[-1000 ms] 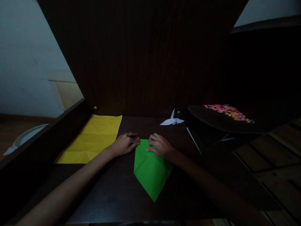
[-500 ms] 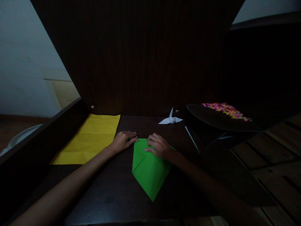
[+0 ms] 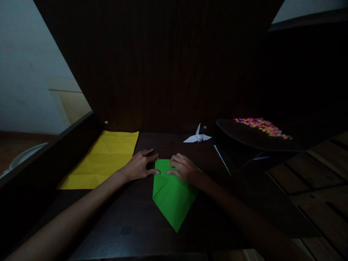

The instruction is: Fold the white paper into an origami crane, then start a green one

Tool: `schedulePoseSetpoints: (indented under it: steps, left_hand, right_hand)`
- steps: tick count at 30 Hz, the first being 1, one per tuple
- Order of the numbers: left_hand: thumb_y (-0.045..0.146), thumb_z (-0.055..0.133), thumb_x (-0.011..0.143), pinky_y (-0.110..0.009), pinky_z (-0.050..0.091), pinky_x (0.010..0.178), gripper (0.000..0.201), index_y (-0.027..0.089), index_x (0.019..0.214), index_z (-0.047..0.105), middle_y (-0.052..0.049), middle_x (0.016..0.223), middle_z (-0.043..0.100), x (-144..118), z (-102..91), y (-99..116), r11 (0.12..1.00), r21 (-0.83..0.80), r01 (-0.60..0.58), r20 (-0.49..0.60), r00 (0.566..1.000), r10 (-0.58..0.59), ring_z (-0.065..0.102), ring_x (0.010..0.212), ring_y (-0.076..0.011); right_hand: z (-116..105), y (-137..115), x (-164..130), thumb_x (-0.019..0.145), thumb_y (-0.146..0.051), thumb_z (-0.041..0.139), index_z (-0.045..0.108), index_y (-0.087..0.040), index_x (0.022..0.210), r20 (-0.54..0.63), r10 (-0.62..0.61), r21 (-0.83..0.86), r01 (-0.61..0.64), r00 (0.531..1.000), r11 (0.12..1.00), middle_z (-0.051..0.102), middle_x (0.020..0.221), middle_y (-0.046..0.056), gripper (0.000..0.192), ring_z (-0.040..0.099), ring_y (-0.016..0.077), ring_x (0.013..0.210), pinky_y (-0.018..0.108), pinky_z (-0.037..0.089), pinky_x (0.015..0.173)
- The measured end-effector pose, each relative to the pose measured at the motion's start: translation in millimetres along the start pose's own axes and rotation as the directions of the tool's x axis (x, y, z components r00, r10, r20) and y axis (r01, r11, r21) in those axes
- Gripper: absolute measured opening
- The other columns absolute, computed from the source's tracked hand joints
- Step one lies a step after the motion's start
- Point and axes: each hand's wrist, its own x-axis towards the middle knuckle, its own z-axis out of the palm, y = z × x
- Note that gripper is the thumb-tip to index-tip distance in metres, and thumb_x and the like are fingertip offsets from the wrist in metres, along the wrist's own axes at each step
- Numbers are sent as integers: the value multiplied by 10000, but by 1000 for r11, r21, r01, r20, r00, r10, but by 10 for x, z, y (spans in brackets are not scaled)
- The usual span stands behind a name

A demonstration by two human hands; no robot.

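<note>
A sheet of green paper [image 3: 174, 203], folded with its point toward me, lies on the dark wooden surface. My left hand [image 3: 143, 165] is open at its upper left edge, fingers spread on the wood and thumb tip touching the paper's side. On the upper part of the paper rests my right hand [image 3: 185, 168], with its fingers curled and holding the paper down; the hand hides the upper right portion. A diagonal flap shows at the paper's left side.
Left of my hands lies a creased yellow sheet [image 3: 108, 156]. Behind the green paper sits a white folded paper crane [image 3: 198, 137]. A thin paper strip [image 3: 222, 159] lies to the right, near a dark shelf [image 3: 244, 137] bearing small colourful pieces [image 3: 262, 127]. A tall dark panel [image 3: 168, 72] stands behind.
My left fingers have spread apart, and the left thumb has slid down along the green paper's left edge. My right hand and the paper have stayed in place.
</note>
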Motion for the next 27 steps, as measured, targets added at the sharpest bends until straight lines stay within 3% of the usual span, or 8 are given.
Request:
schedulePoseSetpoints:
  steps: [6, 13, 16, 22, 27]
  left_hand:
    - [813, 617, 612, -529, 313, 1096, 1189, 184, 1529, 198, -200, 1491, 388, -89, -46, 59, 1000, 21, 19, 79, 997, -20, 332, 1389, -386]
    - [798, 673, 529, -585, 171, 1137, 1329, 194, 1545, 65, -178, 1550, 270, -210, -94, 105, 999, -11, -30, 210, 977, 32, 129, 1448, -406]
    - [780, 686, 534, -617, 142, 1132, 1298, 234, 1544, 80, -140, 1566, 241, -236, -134, 139, 998, -32, -61, 243, 968, 67, 80, 1450, -421]
    - [777, 626, 632, -683, 85, 1104, 1027, 318, 1490, 300, -94, 1593, 129, -239, -204, 175, 996, -21, -86, 329, 940, 89, 12, 1440, -451]
    - [773, 470, 779, -675, 113, 1103, 833, 334, 1473, 330, -81, 1581, 183, -248, -179, 196, 997, -14, -78, 301, 950, 79, 62, 1441, -442]
  right_hand:
    - [-18, -9, 1, 837, -377, 701, 655, -158, 855, 0, -1, 2, 1, 1000, 1000, 630, 935, 78, 224, 533, 226, 889, 348, 449, 772]
    - [-75, -4, -9, 841, -383, 690, 665, -156, 886, 25, -6, 42, 5, 1000, 999, 631, 947, 80, 233, 538, 227, 914, 355, 460, 799]
    - [-112, 0, -19, 810, -404, 718, 672, -147, 922, 55, -5, 69, 1, 998, 998, 635, 988, 93, 284, 544, 236, 941, 370, 469, 828]
    - [-198, 8, -57, 751, -416, 767, 675, -135, 1014, 111, -2, 152, -15, 994, 988, 623, 1117, 119, 395, 546, 256, 1052, 400, 465, 918]
    - [-243, 22, -117, 770, -328, 748, 655, -137, 1098, 137, -5, 214, -25, 991, 977, 593, 1219, 130, 391, 515, 258, 1152, 407, 438, 989]
